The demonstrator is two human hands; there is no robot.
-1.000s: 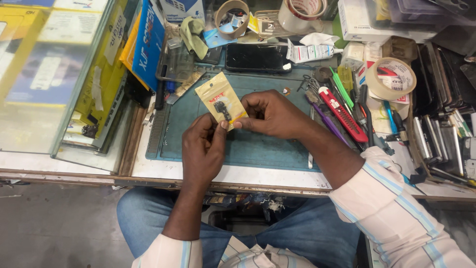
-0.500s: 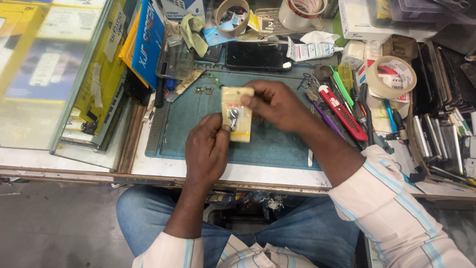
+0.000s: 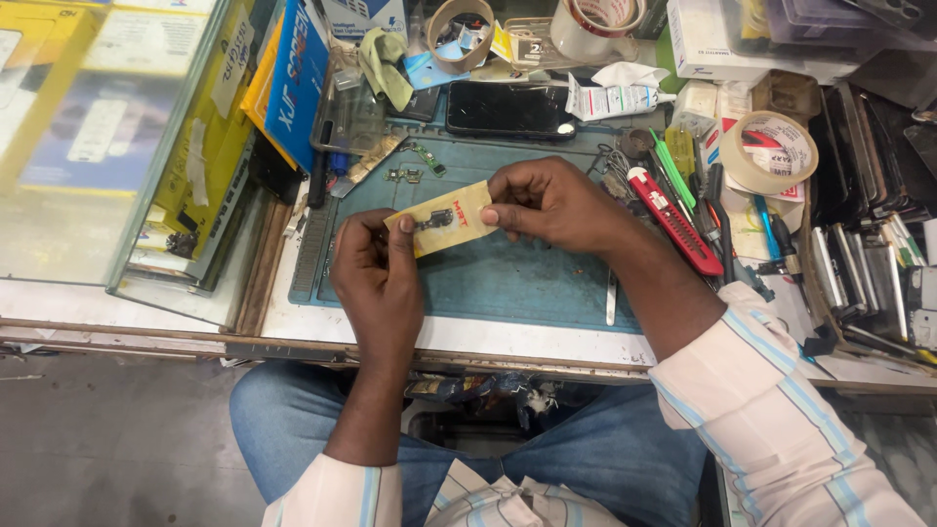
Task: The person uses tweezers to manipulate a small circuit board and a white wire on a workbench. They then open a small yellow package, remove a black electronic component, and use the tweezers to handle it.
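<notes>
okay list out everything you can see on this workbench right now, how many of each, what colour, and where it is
small packet: 1, yellow with a dark part inside, held between both hands over the mat
work mat: 1, teal, middle of the bench
phone: 1, black, at the mat's far edge
utility knife: 1, red, right of the mat
tape rolls: 3; one brown and one white at the far edge, one pale at the right
tweezers: 1, metal, on the mat's right edge
glass case: 1, clear, left, yellow boxes inside
left hand: pinches the packet's left end
right hand: pinches the packet's right end
</notes>
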